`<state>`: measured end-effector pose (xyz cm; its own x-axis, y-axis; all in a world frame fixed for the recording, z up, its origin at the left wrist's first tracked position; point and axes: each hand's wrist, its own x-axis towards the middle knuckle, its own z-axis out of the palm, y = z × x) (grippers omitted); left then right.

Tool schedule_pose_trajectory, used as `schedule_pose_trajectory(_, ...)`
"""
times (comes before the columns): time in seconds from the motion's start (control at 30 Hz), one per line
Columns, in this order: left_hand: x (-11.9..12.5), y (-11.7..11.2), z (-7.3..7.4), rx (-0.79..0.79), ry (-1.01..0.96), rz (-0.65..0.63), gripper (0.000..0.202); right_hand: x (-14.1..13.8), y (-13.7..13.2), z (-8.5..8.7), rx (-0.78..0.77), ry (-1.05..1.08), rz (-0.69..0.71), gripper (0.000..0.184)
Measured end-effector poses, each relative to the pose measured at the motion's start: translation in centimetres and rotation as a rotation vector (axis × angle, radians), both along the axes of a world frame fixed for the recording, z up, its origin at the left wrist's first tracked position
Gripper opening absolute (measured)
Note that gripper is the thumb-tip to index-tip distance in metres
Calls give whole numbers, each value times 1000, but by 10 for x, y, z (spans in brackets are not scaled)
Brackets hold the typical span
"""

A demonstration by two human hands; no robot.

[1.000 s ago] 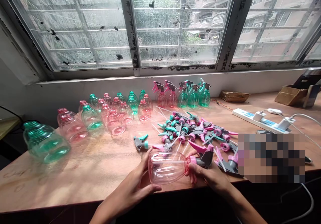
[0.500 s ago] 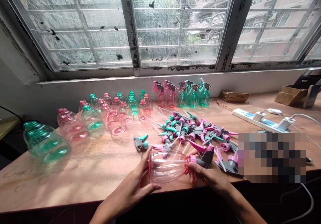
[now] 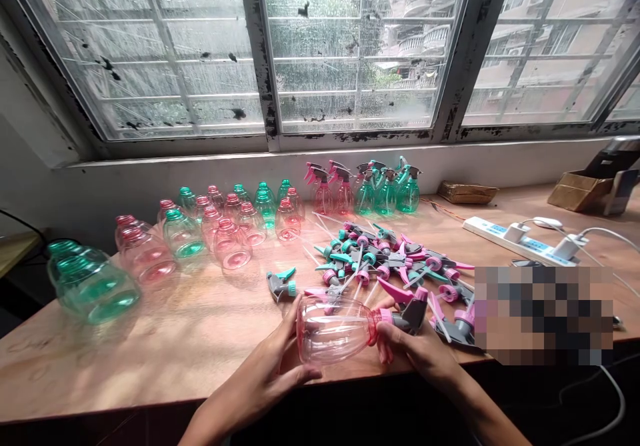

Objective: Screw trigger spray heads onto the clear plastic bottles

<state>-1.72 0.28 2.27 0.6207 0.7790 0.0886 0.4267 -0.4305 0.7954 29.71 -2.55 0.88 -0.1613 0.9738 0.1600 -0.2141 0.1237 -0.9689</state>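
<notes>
A clear pink spray bottle (image 3: 333, 331) lies sideways in the air between my hands, over the table's front edge. Its base end rests in my left hand (image 3: 285, 349), with the thumb below and the fingers behind. At the neck, my right hand (image 3: 407, 349) grips near the pink collar (image 3: 384, 317). The grey and pink trigger head (image 3: 413, 309) sits on that neck and points right. Just behind the bottle lies a pile of loose trigger sprayers (image 3: 370, 259) in pink, teal and grey. One teal and grey sprayer (image 3: 281, 284) lies apart, near my left fingertips.
Several pink and green bottles without heads, such as a green bottle (image 3: 184, 236), stand at left. Bottles with trigger heads (image 3: 385, 193) line the wall. A power strip (image 3: 520, 239), a brown package (image 3: 467, 193) and a cardboard box (image 3: 583, 189) are at right, near a blurred patch.
</notes>
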Motion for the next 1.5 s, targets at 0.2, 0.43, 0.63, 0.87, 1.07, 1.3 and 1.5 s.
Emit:
schedule_pose_trajectory(0.2, 2, -1, 2, 23, -7, 6, 99, 1, 0, 0, 11, -11, -4, 38)
schedule_pose_trajectory(0.43, -2, 2, -13, 29, -64, -1, 102, 0, 0, -1, 6, -2, -9, 39)
schedule_pose_trajectory(0.63, -2, 0, -7, -39, -73, 3, 108, 1, 0, -1, -5, 1, 1, 39)
schedule_pose_trajectory(0.87, 5, -2, 9, -18, -23, -4, 101, 0, 1, -1, 0, -14, -15, 40)
schedule_pose_trajectory(1.07, 5, -4, 9, 4, -5, 18, 95, 0, 0, -2, -6, -18, -29, 39)
schedule_pose_trajectory(1.3, 3, -2, 2, 11, -11, 20, 93, 0, 0, -1, -4, -6, -24, 38)
schedule_pose_trajectory(1.5, 0, 1, -7, 42, 8, 24, 104, 1, -1, 1, -4, -21, -15, 38)
